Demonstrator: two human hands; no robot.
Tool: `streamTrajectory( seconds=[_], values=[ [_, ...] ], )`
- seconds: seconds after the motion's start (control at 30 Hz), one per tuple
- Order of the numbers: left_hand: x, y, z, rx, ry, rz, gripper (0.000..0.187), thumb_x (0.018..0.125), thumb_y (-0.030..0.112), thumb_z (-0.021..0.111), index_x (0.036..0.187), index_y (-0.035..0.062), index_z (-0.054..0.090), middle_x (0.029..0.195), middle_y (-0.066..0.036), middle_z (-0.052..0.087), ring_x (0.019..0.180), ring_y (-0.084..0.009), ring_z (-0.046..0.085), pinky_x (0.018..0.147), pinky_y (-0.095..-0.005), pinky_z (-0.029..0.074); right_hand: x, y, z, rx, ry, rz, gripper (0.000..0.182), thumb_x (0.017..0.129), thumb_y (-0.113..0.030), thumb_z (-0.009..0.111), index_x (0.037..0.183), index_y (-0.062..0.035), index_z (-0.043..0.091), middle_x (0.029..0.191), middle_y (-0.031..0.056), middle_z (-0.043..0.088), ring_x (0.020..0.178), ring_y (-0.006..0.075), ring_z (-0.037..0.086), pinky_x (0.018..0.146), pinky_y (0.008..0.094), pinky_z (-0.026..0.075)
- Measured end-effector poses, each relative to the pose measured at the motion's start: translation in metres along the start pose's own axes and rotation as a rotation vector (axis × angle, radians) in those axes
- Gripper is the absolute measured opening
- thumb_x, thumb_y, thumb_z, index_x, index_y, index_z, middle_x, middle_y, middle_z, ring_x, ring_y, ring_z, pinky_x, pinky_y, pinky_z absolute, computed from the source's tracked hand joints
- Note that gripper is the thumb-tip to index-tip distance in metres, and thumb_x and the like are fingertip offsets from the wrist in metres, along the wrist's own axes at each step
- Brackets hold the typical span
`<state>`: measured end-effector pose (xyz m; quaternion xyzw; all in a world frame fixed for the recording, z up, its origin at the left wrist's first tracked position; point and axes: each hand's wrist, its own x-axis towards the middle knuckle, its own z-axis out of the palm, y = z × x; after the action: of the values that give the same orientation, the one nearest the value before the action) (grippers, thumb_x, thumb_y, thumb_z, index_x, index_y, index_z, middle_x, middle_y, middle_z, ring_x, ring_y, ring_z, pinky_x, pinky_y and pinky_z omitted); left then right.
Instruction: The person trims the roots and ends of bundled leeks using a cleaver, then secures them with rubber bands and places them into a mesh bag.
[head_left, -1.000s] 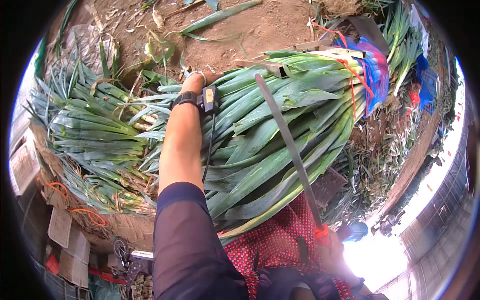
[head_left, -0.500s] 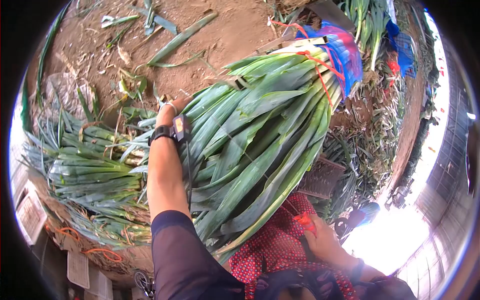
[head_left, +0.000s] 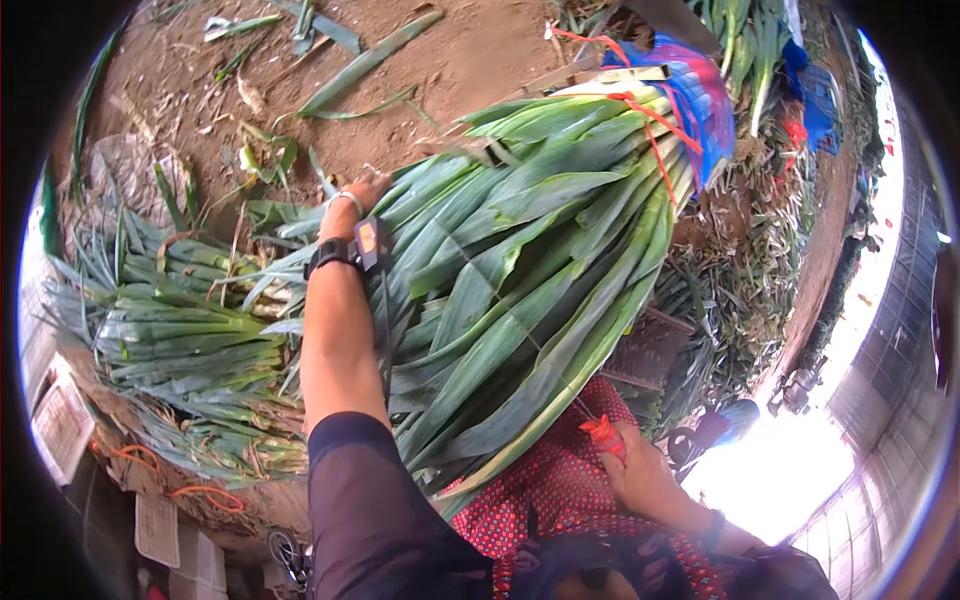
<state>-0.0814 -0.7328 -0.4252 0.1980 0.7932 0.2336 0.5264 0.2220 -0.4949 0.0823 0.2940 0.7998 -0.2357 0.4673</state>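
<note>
A large bundle of leeks [head_left: 530, 250] lies across the middle, its root end wrapped in blue and red mesh [head_left: 695, 105] and tied with red twine [head_left: 655, 125]. My left hand [head_left: 362, 192] reaches to the far left edge of the bundle; leaves and the wrist hide most of its fingers. A thin dark strap crosses the leaves. At the lower right, my right hand [head_left: 645, 480] is closed around a red object [head_left: 605, 437], close to the red patterned apron [head_left: 530, 490].
More leeks [head_left: 190, 340] are piled at the left. Loose leaves [head_left: 370, 62] lie on the soil at the top. Pale crates [head_left: 62, 428] and orange cord [head_left: 208, 497] are at the lower left. Leaf scraps [head_left: 735, 290] cover the ground at the right.
The view has shifted a little, so the bundle sits slightly farther right. My right hand and the red object have tilted a little; the left hand remains at the leaves.
</note>
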Motion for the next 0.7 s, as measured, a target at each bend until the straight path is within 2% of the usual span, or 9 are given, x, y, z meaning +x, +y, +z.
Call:
streamTrajectory(
  seconds=[0.07,0.1,0.23,0.37,0.4,0.47,0.5,0.63,0.7],
  values=[
    [-0.021,0.025,-0.013,0.253,-0.061,0.086,0.04,0.093,0.025,0.031,0.133,0.021,0.036,0.128,-0.019,0.044,0.112,-0.0364,0.049,0.092,-0.0395,0.042,0.002,-0.001,0.002,-0.027,0.003,0.01,0.045,0.082,-0.024,0.059,0.117,-0.0036,0.04,0.095,0.026,0.056,0.085,0.0444,0.056,0.072,0.05,0.046],
    [0.007,-0.004,0.005,0.213,-0.034,0.034,0.039,0.094,0.027,0.03,0.132,0.0211,0.036,0.124,-0.019,0.048,0.11,-0.0373,0.051,0.09,-0.0409,0.043,0.003,0.001,0.005,-0.032,0.007,0.012,0.045,0.082,-0.024,0.059,0.116,-0.0034,0.04,0.095,0.026,0.056,0.085,0.0444,0.056,0.072,0.0499,0.046],
    [0.004,0.002,0.006,0.099,-0.037,-0.111,0.04,0.094,0.04,0.026,0.124,0.0194,0.042,0.111,-0.022,0.057,0.105,-0.0393,0.053,0.087,-0.0441,0.043,0.009,-0.007,0.007,-0.052,0.05,-0.016,0.044,0.082,-0.024,0.058,0.116,-0.003,0.041,0.095,0.0256,0.057,0.084,0.0438,0.056,0.073,0.0492,0.046],
    [0.003,0.012,0.004,0.002,-0.056,-0.162,0.047,0.093,0.046,0.023,0.126,0.0184,0.045,0.116,-0.02,0.056,0.113,-0.0351,0.05,0.093,-0.0419,0.039,0.016,-0.01,0.008,-0.015,0.07,-0.034,0.043,0.082,-0.023,0.058,0.116,-0.002,0.042,0.091,0.0253,0.058,0.084,0.0433,0.057,0.072,0.0484,0.046],
    [-0.02,0.041,-0.013,-0.022,-0.065,-0.317,0.051,0.093,0.048,0.023,0.126,0.017,0.046,0.12,-0.019,0.054,0.115,-0.034,0.048,0.095,-0.0408,0.038,0.017,-0.01,0.005,0.0,0.058,-0.024,0.042,0.082,-0.023,0.058,0.115,-0.0017,0.042,0.091,0.0253,0.058,0.084,0.0432,0.057,0.072,0.0481,0.046],
    [-0.019,0.041,-0.017,-0.092,-0.081,-0.262,0.07,0.085,0.059,0.035,0.121,0.0019,0.051,0.128,-0.016,0.049,0.12,-0.0307,0.045,0.1,-0.0382,0.033,0.012,-0.009,-0.002,0.029,0.044,-0.019,0.041,0.082,-0.023,0.057,0.115,-0.0011,0.043,0.091,0.0253,0.058,0.085,0.0431,0.057,0.072,0.0475,0.046],
    [0.011,0.007,0.004,-0.099,-0.072,-0.192,0.07,0.085,0.059,0.035,0.12,0.0016,0.052,0.128,-0.017,0.048,0.121,-0.0311,0.045,0.101,-0.038,0.032,0.002,-0.008,-0.01,0.044,0.049,-0.012,0.041,0.082,-0.022,0.057,0.115,-0.0008,0.044,0.092,0.0254,0.058,0.085,0.0431,0.057,0.072,0.0471,0.046],
    [0.005,0.014,0.001,-0.059,-0.063,-0.227,0.069,0.085,0.059,0.035,0.117,0.0017,0.055,0.124,-0.02,0.051,0.119,-0.0318,0.046,0.1,-0.0376,0.033,-0.019,0.0,-0.036,0.155,-0.044,0.057,0.034,0.083,-0.015,0.05,0.113,-0.0004,0.05,0.095,0.0224,0.06,0.088,0.0368,0.06,0.078,0.0394,0.046],
    [0.006,0.009,0.003,-0.078,-0.079,-0.22,0.068,0.085,0.059,0.035,0.115,0.0022,0.056,0.121,-0.019,0.053,0.116,-0.0306,0.049,0.098,-0.0371,0.034,-0.016,0.007,-0.041,0.118,0.019,-0.013,0.033,0.082,-0.014,0.049,0.112,-0.001,0.052,0.094,0.0212,0.06,0.087,0.0347,0.061,0.077,0.0385,0.046]
  ],
)
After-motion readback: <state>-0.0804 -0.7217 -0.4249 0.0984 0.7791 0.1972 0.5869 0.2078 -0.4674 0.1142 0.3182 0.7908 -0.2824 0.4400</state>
